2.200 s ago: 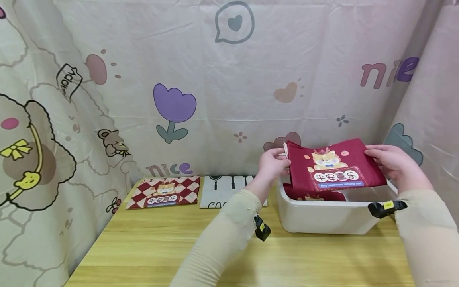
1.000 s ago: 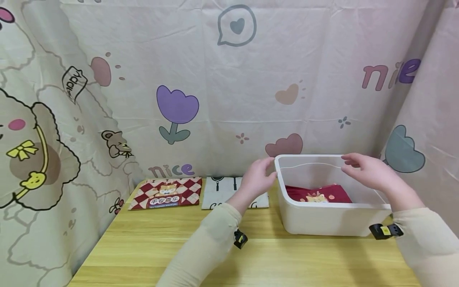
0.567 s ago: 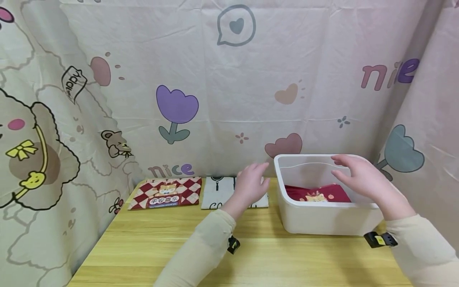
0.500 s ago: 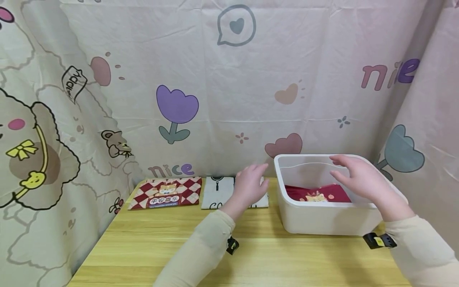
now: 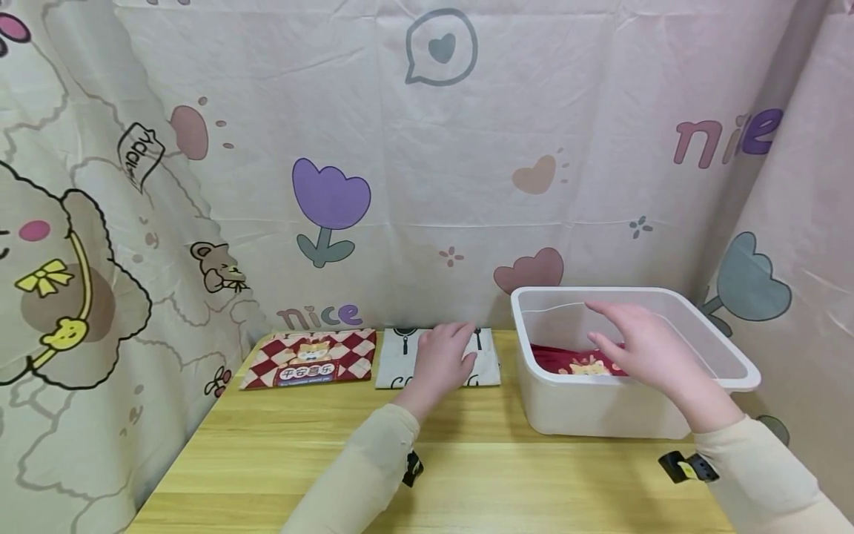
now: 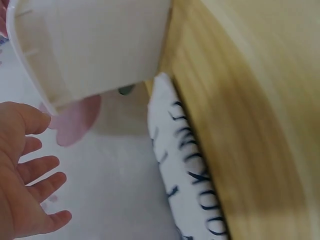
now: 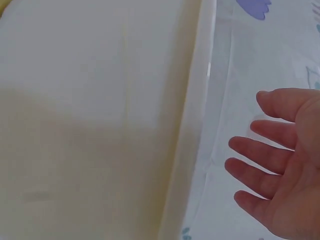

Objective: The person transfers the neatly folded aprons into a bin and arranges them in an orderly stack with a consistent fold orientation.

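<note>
My left hand (image 5: 440, 363) hovers with relaxed fingers in front of a folded white cloth (image 5: 396, 363) with black utensil prints and lettering. In the left wrist view that hand (image 6: 30, 175) has spread fingers and nothing in them. My right hand (image 5: 643, 348), fingers extended and holding nothing, hangs over the white plastic bin (image 5: 614, 408). Inside the bin lies a folded dark red cloth (image 5: 554, 357) with a cartoon dog print, partly hidden by the front wall and the right hand. The right wrist view shows the right hand (image 7: 275, 160) apart from the bin's rim (image 7: 192, 110).
A folded red-and-cream checked cloth (image 5: 310, 360) lies at the table's back left, left of the white one. The wooden table (image 5: 467, 475) stretches in front. Printed curtains (image 5: 427, 148) close off the back and both sides.
Both hands held a folded dark red cloth above the bin 2.2 s ago; they have let go, and dark red cloth lies inside. Since then both hands have drifted left.
</note>
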The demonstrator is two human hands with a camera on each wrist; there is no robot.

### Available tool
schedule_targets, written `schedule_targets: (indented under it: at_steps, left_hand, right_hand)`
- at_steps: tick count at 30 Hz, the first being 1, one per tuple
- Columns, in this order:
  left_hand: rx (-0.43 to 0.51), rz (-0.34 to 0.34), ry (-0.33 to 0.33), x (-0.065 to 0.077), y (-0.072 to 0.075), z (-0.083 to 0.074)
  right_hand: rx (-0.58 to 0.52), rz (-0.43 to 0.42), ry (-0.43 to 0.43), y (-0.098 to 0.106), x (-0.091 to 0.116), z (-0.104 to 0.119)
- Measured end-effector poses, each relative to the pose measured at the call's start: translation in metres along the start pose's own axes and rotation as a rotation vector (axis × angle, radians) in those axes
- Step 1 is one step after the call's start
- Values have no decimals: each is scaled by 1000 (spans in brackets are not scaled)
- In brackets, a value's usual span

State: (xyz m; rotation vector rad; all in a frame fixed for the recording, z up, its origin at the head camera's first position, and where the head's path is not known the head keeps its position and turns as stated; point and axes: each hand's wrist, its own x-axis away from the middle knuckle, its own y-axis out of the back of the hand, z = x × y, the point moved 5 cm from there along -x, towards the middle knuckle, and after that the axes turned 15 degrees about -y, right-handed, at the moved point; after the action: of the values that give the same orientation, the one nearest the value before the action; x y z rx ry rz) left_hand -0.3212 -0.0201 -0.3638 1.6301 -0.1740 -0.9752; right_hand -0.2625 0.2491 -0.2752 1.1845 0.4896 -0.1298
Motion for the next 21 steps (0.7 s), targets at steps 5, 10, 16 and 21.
schedule_targets:
  at_steps: [5,10,16,21]
  left_hand:
    - [-23,62,35,11,-16,14]
    - [-16,128,86,24,-33,30]
    - [0,175,153,40,-47,50]
    - [16,186,198,49,-51,61]
  right_hand:
    - [-7,-76,65,-7,4,11]
    - [-43,-138,130,-14,9,23]
    - [-70,-179,195,-21,15,38]
    - [-88,-184,207,-28,16,50]
